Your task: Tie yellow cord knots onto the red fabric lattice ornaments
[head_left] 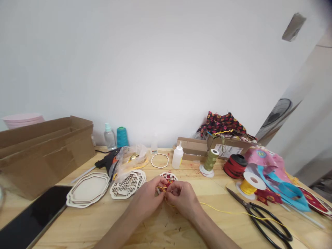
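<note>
My left hand [147, 197] and my right hand [183, 197] meet at the middle of the wooden table [109, 221], fingers pinched together on a thin yellow cord [223, 211]. The cord loops between my fingertips and trails right across the table toward the black scissors [261, 218]. Just beyond my fingers lies a small round red-and-white patterned piece [169, 177], partly hidden by them.
Stacks of white laser-cut frames [88, 189] and lattice pieces [128, 184] lie left. A glue gun [107, 160], white glue bottle [177, 156], thread spools [210, 159], yellow spool [249, 185], red ribbon roll [234, 165], cardboard boxes [44, 152], a black tablet [33, 216] and fabric [275, 173] surround.
</note>
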A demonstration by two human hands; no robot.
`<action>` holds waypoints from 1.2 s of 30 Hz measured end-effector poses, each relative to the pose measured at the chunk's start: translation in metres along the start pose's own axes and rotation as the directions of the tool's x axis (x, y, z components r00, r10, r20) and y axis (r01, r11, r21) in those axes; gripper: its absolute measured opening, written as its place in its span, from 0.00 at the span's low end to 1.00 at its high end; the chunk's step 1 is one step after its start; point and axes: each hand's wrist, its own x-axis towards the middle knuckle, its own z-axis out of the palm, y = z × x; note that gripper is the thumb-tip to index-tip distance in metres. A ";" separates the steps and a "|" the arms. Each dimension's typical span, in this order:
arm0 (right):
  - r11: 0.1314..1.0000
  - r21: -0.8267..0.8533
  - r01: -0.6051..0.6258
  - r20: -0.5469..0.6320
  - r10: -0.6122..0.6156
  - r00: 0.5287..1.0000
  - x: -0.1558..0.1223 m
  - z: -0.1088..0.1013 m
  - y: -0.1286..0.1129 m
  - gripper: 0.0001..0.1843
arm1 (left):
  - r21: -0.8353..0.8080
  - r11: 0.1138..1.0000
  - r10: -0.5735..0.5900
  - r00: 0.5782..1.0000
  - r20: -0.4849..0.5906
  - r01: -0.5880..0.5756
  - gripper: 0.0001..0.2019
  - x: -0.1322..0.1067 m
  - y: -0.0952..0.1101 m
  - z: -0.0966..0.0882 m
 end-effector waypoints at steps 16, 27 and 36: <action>1.000 -0.001 0.028 -0.029 -0.028 0.999 0.001 0.001 0.003 0.07 | -0.050 0.999 0.004 1.000 0.020 -0.003 0.12 0.001 -0.008 0.004; 0.969 -0.114 0.220 -0.002 -0.222 0.975 -0.003 -0.006 0.001 0.09 | -0.241 0.970 0.027 0.995 0.093 -0.004 0.10 0.005 -0.012 0.004; 0.975 0.219 -0.033 0.032 0.027 0.999 -0.002 0.000 -0.001 0.05 | 0.019 0.997 0.079 0.993 0.091 -0.081 0.13 0.002 -0.005 -0.002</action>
